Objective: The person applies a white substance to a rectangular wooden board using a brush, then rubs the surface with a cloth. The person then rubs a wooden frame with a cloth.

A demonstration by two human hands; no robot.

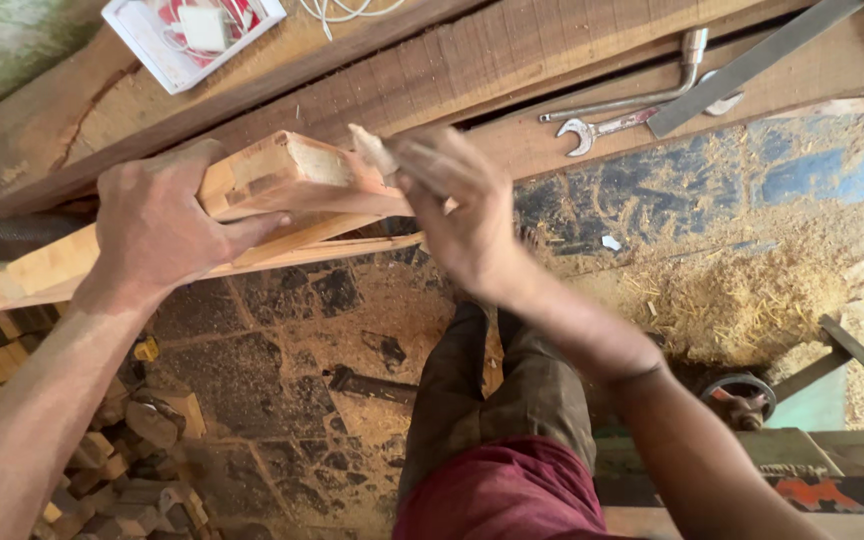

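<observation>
The left hand (162, 225) grips a long block of wood (282, 175) from the top, with the thumb under it, and holds it up in the air over the dusty stone floor (262, 370). The right hand (462, 215) is at the end of the block with a small pale scrap (372, 150) by its fingers, but it is blurry, so I cannot tell if it is gripping. Past them, a wrench (602, 128) lies on the wooden worktop (472, 70), and a white tray (192, 35) sits further left.
</observation>
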